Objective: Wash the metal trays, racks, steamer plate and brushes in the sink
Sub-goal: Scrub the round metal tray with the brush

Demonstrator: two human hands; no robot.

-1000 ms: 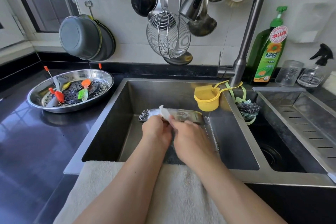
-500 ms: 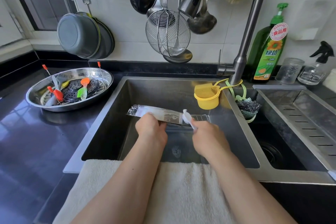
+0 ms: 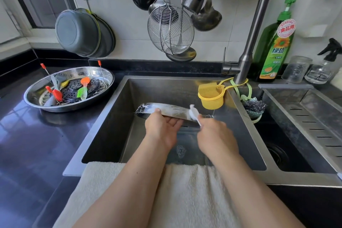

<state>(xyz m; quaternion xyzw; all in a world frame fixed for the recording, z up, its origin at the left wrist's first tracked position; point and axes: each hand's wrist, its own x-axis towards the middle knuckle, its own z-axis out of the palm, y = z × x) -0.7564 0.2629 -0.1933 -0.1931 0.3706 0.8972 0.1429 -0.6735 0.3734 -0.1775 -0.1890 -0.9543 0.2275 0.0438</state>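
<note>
The sink (image 3: 114, 126) is holding both hands, and compared with one second ago they are now standing apart: then they were close together at the middle of the tray, now the right one is working at the tray's 3 o'clock end. The tray is also lying lower and flatter than half a second ago.

The metal tray (image 3: 166, 110) is being held above the sink floor, its long side running from 9 to 3 o'clock, well apart from the left wall. Its right end is coming near the yellow cup (image 3: 211, 98) hanging at 1 o'clock. Open room is staying toward 6 o'clock, where the white towel (image 3: 185, 190) is covering the front edge.

The left hand (image 3: 162, 129) is grasping the tray from below, palm turning up, thumb pressing on the rim. The right hand (image 3: 216, 139), blurred, is grasping a small white brush (image 3: 193, 114), whose head is touching the tray.

At 10 o'clock, on the black counter (image 3: 27, 144), the oval tray (image 3: 103, 76) is holding the steamer plate (image 3: 74, 90) and coloured brushes (image 3: 84, 89).
</note>
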